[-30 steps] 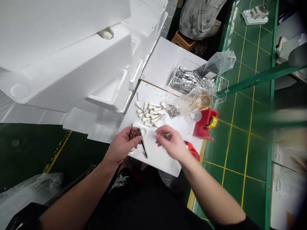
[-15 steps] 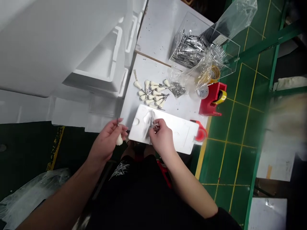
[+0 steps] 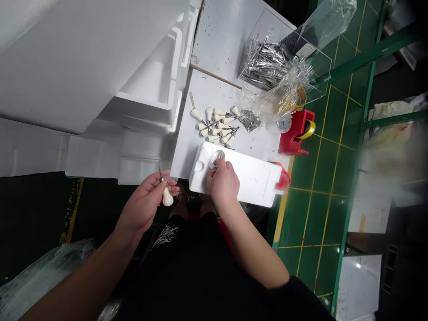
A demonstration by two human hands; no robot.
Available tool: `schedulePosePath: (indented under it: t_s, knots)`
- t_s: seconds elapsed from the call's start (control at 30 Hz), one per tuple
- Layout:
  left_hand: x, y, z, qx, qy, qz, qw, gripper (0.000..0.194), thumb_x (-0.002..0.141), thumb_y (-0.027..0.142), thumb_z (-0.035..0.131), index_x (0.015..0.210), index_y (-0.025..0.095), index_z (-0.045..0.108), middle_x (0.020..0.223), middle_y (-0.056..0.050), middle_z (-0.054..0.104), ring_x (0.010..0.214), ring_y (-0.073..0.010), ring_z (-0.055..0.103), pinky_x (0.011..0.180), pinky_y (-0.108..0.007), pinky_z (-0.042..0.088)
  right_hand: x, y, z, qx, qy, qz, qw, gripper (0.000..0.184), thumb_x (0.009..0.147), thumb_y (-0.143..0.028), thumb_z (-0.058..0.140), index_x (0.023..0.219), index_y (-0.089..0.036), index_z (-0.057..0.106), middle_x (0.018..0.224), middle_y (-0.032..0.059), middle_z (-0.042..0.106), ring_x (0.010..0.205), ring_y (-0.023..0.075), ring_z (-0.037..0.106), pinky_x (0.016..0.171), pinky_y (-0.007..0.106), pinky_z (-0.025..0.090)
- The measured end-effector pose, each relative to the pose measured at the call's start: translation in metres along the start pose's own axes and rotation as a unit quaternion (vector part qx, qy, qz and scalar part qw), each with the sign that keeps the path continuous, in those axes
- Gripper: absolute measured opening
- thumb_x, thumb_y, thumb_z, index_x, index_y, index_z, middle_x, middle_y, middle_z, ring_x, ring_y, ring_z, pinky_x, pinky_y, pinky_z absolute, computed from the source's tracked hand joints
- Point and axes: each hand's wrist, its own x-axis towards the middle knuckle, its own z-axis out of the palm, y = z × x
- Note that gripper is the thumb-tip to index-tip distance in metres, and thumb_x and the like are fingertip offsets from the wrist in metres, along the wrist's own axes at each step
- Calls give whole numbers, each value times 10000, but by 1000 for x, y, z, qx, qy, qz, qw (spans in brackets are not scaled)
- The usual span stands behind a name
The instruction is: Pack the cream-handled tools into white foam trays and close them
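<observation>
Between the thumb and fingers of my left hand (image 3: 143,200) is a small tool with a cream bulb-shaped handle (image 3: 167,197) and a thin metal shaft pointing up. My right hand (image 3: 223,182) is closed over the left part of a white foam block (image 3: 254,178), its fingertips pinching something mostly hidden. A clear plastic piece (image 3: 210,159) and a shiny metal bit show beside those fingers. Behind the block lies a loose pile of similar cream-handled tools (image 3: 217,125), with a heap of small metal parts (image 3: 250,120) to their right.
A clear bin (image 3: 245,67) full of metal pieces in plastic stands at the back. To the right are a red tape dispenser (image 3: 296,133), a brown tape roll (image 3: 300,98) and a red tape roll (image 3: 284,179). Large white foam trays (image 3: 147,100) rise at the left.
My right hand has turned and shifted slightly at the foam block, now covering more of what it pinches. The tool in my left hand has tilted, showing more of its handle and shaft.
</observation>
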Motion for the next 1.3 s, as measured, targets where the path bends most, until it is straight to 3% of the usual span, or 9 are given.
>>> schedulePosePath:
  t_s: [0.2,0.4,0.5,0.67,0.87,1.0,1.1,1.23,1.3]
  knots:
    - [-7,7,8,-5,-45,12,999,324,903,445,725,1128,219,668,1153,-78,731,1112,-250,707,966,-371,576,-23,12,-32,192,-70,-4,979,423,887,-263,584,1279,-213,432,1035,90,629,788,207,623,685,341,503]
    - [-10,38,31,-34,-87,88,992,250,903,385,736,1087,228,675,1061,-51,734,966,-201,727,788,-276,601,-48,29,-80,385,-328,-121,854,106,936,-246,610,1035,-223,577,1197,70,637,849,156,679,667,288,547]
    - [-4,48,42,-29,-100,76,992,368,897,405,737,1230,259,680,1172,-69,725,828,-162,717,707,-275,606,-51,32,-96,293,-308,-232,875,166,921,-213,681,1079,-247,718,1139,64,652,914,162,673,779,297,541]
    - [-4,31,73,17,-178,-27,984,368,906,437,714,1207,226,701,1158,-92,733,805,-153,695,583,-218,559,-43,32,-98,194,-234,-215,928,348,844,-257,807,1159,-255,659,895,1,700,765,164,660,713,291,519]
    - [-20,-1,98,12,-279,-141,950,403,951,513,621,1176,183,678,956,-90,718,808,-227,732,594,-312,616,-27,49,-92,245,-140,-263,923,224,838,-201,806,1050,-242,746,1137,59,555,823,125,605,734,279,531]
    - [-17,-2,92,-57,-232,-120,964,380,949,375,668,1294,215,645,982,-65,727,755,-157,715,678,-271,603,-31,61,-93,306,-153,-216,915,219,855,-227,796,1068,-249,746,1039,43,618,812,133,614,728,286,537]
    - [-13,5,89,-157,-185,-63,968,270,937,254,689,1206,247,675,1053,-38,728,1041,-188,714,918,-302,587,-41,59,-84,474,-183,-76,858,206,869,-301,786,1045,-245,693,845,1,661,657,122,616,615,276,544]
    - [-16,12,101,-255,-192,18,947,62,952,179,653,981,232,645,1188,-38,732,1359,-237,567,1127,-408,484,-55,44,-57,681,-169,140,699,341,804,-385,843,977,-230,593,719,-39,648,598,123,646,483,220,534]
    - [-20,12,110,-248,-195,14,949,75,955,170,645,992,234,635,1343,-51,688,1409,-236,523,1162,-425,452,-58,38,-46,699,-154,169,678,378,772,-371,873,955,-215,582,737,-31,666,612,117,655,463,195,532]
